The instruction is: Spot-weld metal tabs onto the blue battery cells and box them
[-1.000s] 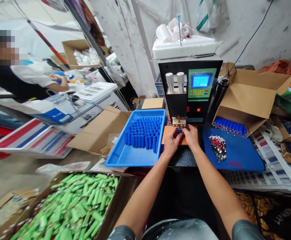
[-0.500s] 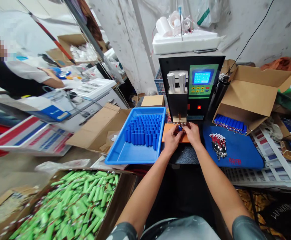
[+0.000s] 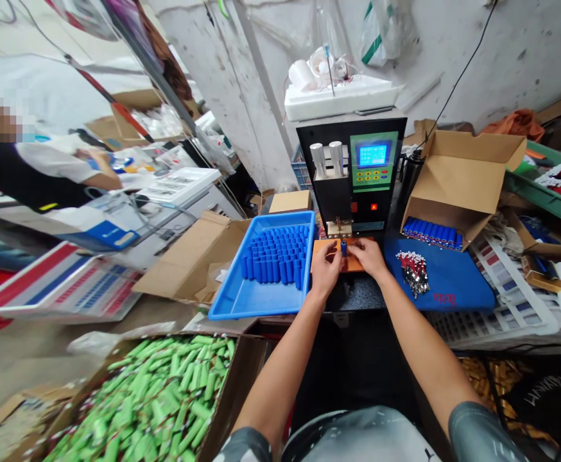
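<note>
A blue cylindrical battery cell point(image 3: 343, 249) stands upright on the orange plate point(image 3: 319, 248) below the spot welder's electrodes point(image 3: 338, 226). My left hand point(image 3: 327, 266) is at the cell's left side, its thumb and fingers curled against it. Just to the right of the cell is my right hand point(image 3: 368, 256), fingers slightly apart with nothing visible in them. The black spot welder point(image 3: 331, 199) has a lit display. Left of my hands, a blue tray point(image 3: 256, 301) holds rows of upright blue cells point(image 3: 275, 256).
On the blue mat point(image 3: 458, 276) lies a pile of red, white and black wire leads point(image 3: 413, 273). Behind it an open cardboard box point(image 3: 463, 170) holds blue cells. Green-wrapped packs point(image 3: 165, 391) fill a carton at lower left. Another person point(image 3: 49, 160) sits at the far left.
My hands have moved a little apart and down from the electrodes. The blue cell now shows between them on the plate. The view has shifted slightly.
</note>
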